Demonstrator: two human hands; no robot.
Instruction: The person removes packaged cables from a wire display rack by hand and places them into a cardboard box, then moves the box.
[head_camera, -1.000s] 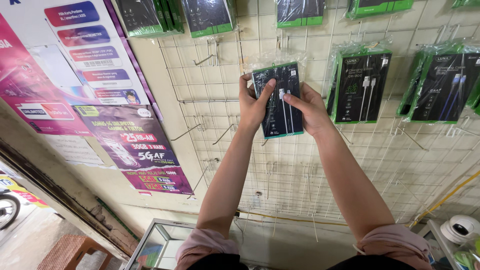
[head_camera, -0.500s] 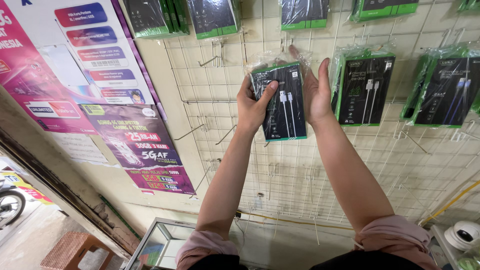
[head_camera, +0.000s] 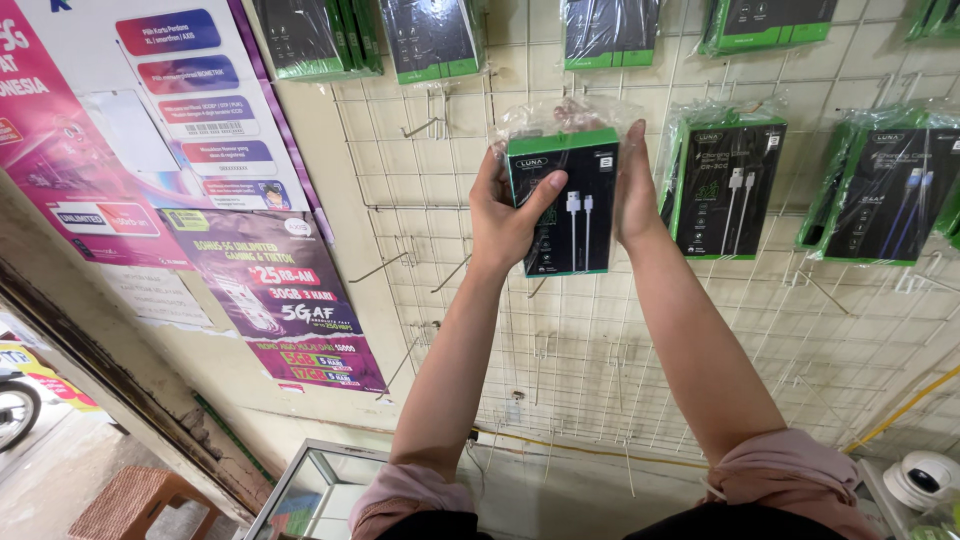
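Left hand grips a black-and-green cable box in clear plastic, thumb across its front; right hand flat vs. its right edge. Box held up against white wire grid wall, w/ similar boxes hanging just beside it. Posters at left, glass case below.

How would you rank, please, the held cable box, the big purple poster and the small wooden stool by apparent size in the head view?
1. Purple poster, largest.
2. Held cable box, gripped by the left hand with the right hand at its edge.
3. Wooden stool.
Box and stool look close; the stool is cropped and farther away, so that order is unsure.
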